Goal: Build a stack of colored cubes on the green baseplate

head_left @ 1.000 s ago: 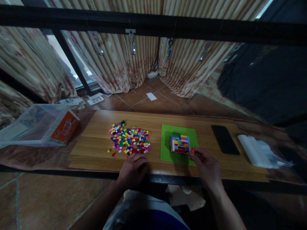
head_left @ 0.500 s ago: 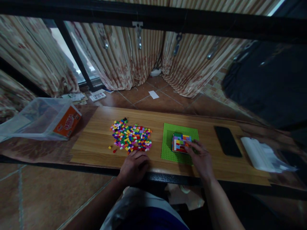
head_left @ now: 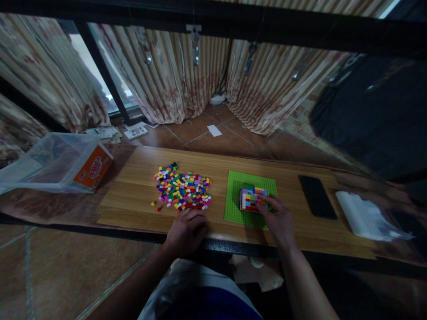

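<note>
A heap of small coloured bricks (head_left: pixel 182 191) lies on the wooden tabletop (head_left: pixel 133 195). To its right a green baseplate (head_left: pixel 248 186) carries a multicoloured brick block (head_left: pixel 251 196). My left hand (head_left: pixel 187 231) rests at the table's front edge, just below the heap, fingers curled under. My right hand (head_left: pixel 278 220) reaches onto the baseplate, its fingertips pressed against the block's right front corner. What they pinch there, if anything, is hidden.
A clear plastic tub with an orange label (head_left: pixel 62 162) lies at the left end. A black phone (head_left: pixel 316 190) and a white plastic bag (head_left: pixel 367 215) lie to the right. A dark bag (head_left: pixel 373 115) hangs behind, with curtains and tiled floor beyond.
My right hand has moved up from the baseplate's front right corner to the block's right side. An orange brick seen at its fingertips a second ago no longer shows. My left hand has stayed put.
</note>
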The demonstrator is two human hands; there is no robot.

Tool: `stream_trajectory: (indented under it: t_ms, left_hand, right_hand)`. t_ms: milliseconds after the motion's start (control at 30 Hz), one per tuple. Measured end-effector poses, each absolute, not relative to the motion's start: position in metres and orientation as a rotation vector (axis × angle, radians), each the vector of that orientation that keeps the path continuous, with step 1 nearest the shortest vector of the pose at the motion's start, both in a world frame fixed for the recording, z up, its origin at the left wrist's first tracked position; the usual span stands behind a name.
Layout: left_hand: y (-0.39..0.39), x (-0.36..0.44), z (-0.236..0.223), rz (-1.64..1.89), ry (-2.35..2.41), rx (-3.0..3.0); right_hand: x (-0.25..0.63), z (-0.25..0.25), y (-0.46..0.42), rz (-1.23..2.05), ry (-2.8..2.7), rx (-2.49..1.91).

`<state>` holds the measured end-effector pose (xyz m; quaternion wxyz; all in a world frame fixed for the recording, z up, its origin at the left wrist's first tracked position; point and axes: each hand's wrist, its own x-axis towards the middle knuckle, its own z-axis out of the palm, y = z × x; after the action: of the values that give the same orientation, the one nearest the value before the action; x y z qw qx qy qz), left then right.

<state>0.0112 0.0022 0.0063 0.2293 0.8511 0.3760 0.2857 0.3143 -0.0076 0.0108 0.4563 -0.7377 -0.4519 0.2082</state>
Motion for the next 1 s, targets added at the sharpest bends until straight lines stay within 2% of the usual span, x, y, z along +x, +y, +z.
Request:
stream_trajectory:
  t_ms: [400, 1000]
  left_hand:
    - [0.002, 0.011, 0.004, 0.786, 1.041, 2.343]
    - [0.003, 0.011, 0.003, 0.778, 1.051, 2.330]
  right_hand:
    - [0.317, 0.016, -0.004, 0.587, -0.907, -1.830]
    - [0.308, 0.010, 0.003, 0.537, -1.026, -1.797]
